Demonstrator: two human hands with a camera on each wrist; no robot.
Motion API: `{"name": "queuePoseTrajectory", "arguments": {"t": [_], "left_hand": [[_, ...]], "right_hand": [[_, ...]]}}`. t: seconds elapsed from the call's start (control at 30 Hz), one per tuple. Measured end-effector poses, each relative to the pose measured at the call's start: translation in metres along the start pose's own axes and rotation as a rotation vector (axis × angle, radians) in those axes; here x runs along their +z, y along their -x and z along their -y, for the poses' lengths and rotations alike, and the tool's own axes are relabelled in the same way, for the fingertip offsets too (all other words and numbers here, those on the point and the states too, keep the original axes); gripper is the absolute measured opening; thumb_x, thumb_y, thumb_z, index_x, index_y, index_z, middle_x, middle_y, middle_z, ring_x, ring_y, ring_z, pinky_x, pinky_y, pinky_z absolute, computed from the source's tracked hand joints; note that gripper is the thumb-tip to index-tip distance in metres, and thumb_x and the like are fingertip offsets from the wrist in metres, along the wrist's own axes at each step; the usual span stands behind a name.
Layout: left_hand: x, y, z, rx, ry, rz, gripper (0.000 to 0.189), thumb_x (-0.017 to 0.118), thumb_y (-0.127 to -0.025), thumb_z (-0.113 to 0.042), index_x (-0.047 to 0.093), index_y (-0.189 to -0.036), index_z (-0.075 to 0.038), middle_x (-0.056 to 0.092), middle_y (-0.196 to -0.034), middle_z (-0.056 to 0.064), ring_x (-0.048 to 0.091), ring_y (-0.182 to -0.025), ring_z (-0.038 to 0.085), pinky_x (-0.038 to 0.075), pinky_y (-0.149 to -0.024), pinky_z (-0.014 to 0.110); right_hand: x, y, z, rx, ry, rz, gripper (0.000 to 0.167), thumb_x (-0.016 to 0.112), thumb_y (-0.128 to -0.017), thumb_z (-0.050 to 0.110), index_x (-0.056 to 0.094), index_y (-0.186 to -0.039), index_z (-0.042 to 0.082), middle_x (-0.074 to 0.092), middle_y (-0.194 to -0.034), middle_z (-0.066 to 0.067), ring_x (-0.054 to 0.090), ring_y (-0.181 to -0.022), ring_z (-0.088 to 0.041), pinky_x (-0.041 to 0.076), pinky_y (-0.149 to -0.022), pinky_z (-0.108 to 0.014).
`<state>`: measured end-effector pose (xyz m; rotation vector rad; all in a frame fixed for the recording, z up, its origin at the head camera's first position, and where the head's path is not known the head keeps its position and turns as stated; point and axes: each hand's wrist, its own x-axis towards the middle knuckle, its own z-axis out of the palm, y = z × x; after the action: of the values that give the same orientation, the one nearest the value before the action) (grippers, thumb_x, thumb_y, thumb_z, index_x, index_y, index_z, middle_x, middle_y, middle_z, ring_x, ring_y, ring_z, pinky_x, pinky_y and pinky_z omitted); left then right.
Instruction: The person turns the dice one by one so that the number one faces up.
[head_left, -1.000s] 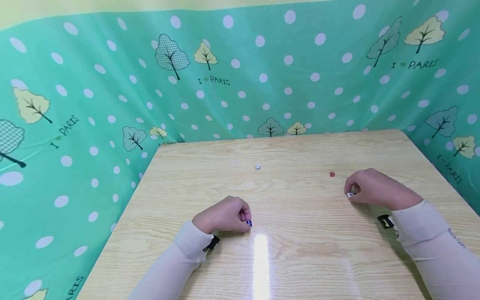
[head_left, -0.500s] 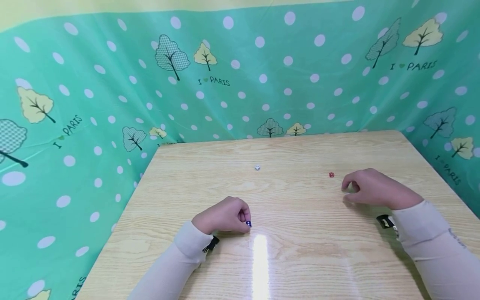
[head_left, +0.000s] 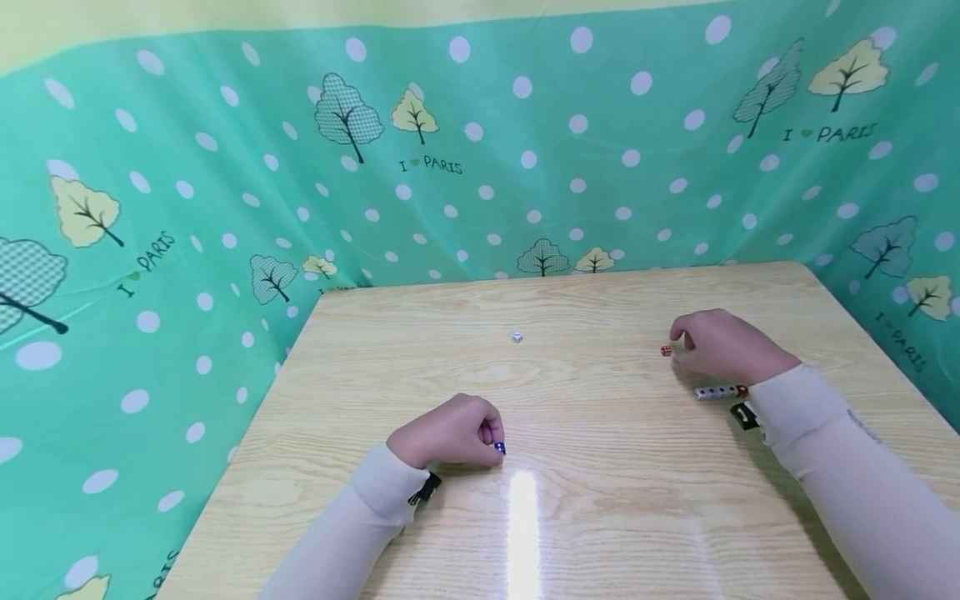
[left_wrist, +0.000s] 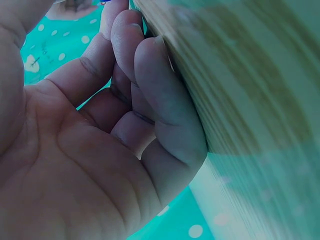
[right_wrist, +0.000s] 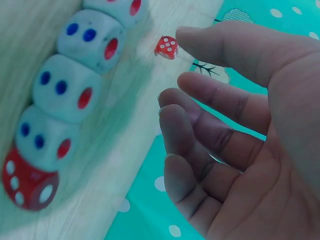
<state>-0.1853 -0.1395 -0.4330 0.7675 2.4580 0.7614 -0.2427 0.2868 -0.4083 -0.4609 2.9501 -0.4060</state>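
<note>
My left hand (head_left: 450, 429) rests low over the table and pinches a blue die (head_left: 499, 448) between thumb and index finger. In the left wrist view its other fingers (left_wrist: 165, 100) curl with their backs along the tabletop, and only a sliver of blue shows at the top edge. My right hand (head_left: 723, 346) has thumb and fingers apart, with nothing between them. A single red die (head_left: 666, 351) lies just off its fingertips. Below that hand is a straight row of dice touching side by side: several white dice (right_wrist: 67, 87) with a red die (right_wrist: 31, 180) at the end nearest the wrist.
One white die (head_left: 517, 337) lies alone toward the back of the wooden table (head_left: 420, 333). A green dotted cloth (head_left: 480, 167) hangs behind the table and along its sides. A bright light streak (head_left: 523, 533) reflects off the front of the tabletop.
My right hand has let go of a white die at the row's left end and moved back and slightly left toward the red die, uncovering the row. The left hand stays put.
</note>
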Motion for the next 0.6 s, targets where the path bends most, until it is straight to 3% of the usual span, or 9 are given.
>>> {"name": "queuePoseTrajectory", "arguments": {"t": [0.6], "left_hand": [[0.000,0.000,-0.001,0.008,-0.005,0.000,0.014,0.082,-0.078,-0.013,0.070,-0.080,-0.019,0.064,-0.074,-0.008,0.054,-0.067,0.004,0.048,-0.063,0.021]], "right_hand": [[0.009,-0.022,-0.005,-0.011,-0.015,0.051,0.029,0.078,-0.088,0.020,0.072,-0.113,0.005,0.071,-0.096,-0.003,0.062,-0.083,-0.018,0.054,-0.080,-0.046]]}}
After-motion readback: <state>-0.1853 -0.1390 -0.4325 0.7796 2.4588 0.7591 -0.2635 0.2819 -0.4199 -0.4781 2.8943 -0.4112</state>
